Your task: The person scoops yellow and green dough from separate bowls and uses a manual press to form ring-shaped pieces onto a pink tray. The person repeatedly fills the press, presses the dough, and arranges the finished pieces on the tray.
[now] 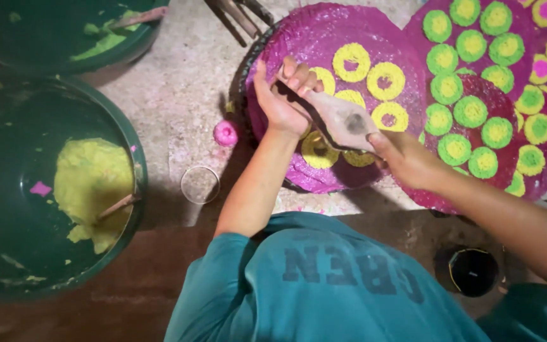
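Left hand (281, 95) and right hand (405, 158) gripping a flat wooden paddle (340, 117) with clenched fingers, over yellow rings (351, 61) on purple round mat (324, 31), green basin of yellow paste (135, 158) at floor's left edge.

Both hands (333, 120) gripping a grey piping bag (343, 120), over yellow rings (384, 80), purple mat (324, 38)

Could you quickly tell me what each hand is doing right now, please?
Left hand: closed around the piping bag's top.
Right hand: closed on its lower end.
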